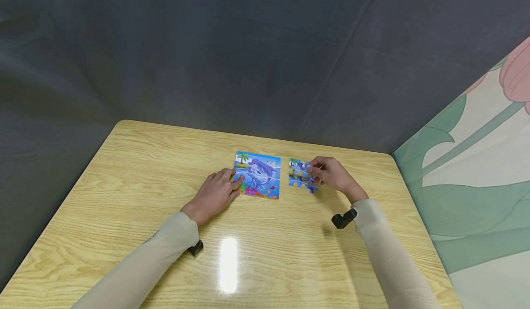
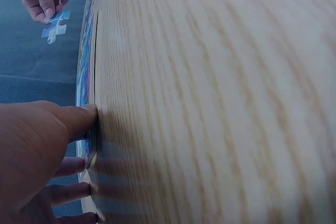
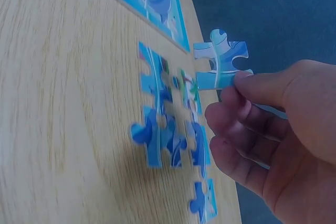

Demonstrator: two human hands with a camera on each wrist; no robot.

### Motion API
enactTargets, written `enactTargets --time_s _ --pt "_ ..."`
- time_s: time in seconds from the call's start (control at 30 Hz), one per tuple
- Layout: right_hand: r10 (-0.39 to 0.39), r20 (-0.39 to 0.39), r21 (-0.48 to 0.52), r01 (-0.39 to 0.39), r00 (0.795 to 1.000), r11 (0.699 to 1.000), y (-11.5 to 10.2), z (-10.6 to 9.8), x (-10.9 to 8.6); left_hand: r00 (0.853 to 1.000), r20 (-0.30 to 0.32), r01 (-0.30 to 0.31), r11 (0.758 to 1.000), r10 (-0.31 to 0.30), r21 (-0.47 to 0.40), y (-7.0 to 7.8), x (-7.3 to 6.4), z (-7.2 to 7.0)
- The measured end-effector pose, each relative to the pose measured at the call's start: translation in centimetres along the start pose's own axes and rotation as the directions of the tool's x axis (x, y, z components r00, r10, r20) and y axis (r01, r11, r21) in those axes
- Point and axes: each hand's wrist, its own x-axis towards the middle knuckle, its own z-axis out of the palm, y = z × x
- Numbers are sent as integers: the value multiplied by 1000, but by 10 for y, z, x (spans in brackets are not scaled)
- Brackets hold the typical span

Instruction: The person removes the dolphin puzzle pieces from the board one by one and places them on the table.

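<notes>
Blue puzzle piece (image 3: pixel 224 62) pinched above the worktop (image 1: pixel 281 244), dolphin picture alongside

Wood-grained and pale, the worktop carries a dolphin picture board (image 1: pixel 258 175) at its middle, with a cluster of loose puzzle pieces (image 3: pixel 152 145) just beside it at the board's 3 o'clock, a narrow strip of wood between them. Seen from the head, the cluster's palm-tree piece sits toward its own 10 o'clock, much as the palm on the board does; lying so near, the picture probably serves as something to compare against.

Entering from 8 o'clock, the left hand (image 1: pixel 214 193) grasps nothing: its fingers lie loosely extended at the board's 9 o'clock side, thumb touching the near-left part. That light contact seems meant to steady the board rather than to lift it.

From 4 o'clock comes the right hand (image 1: pixel 334 175), its thumb and fingers pinching the blue piece by one corner, raised clear of the cluster near its 2 o'clock. Such a grip leaves most of the printed face, and the rounded tab opposite the thumb, uncovered, which presumably makes the piece easy to read and turn. Whether every neighbour in the cluster is interlocked, I cannot tell.

Beyond the worktop's 12 o'clock edge hangs dark fabric (image 1: pixel 232 60); a flower-patterned surface (image 1: pixel 447 208) stands at 3 o'clock.
</notes>
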Motion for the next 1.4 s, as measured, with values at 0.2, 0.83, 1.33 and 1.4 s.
enactTargets --time_s 0.2,0.83,1.33,1.4 --pt "23 -26 -9 -23 999 1000 10 -6 -8 1000 -2 -1 1000 1 7 1 0 -1" --pt "87 -74 10 -87 993 996 34 -23 -33 1000 10 5 1000 -4 -16 2 -1 -2" --pt "145 -116 31 -142 983 989 52 -30 -50 1000 12 4 1000 -4 0 1 0 0" --pt "157 -114 36 -154 981 987 57 -29 -50 1000 9 4 1000 -4 -4 1 0 1"
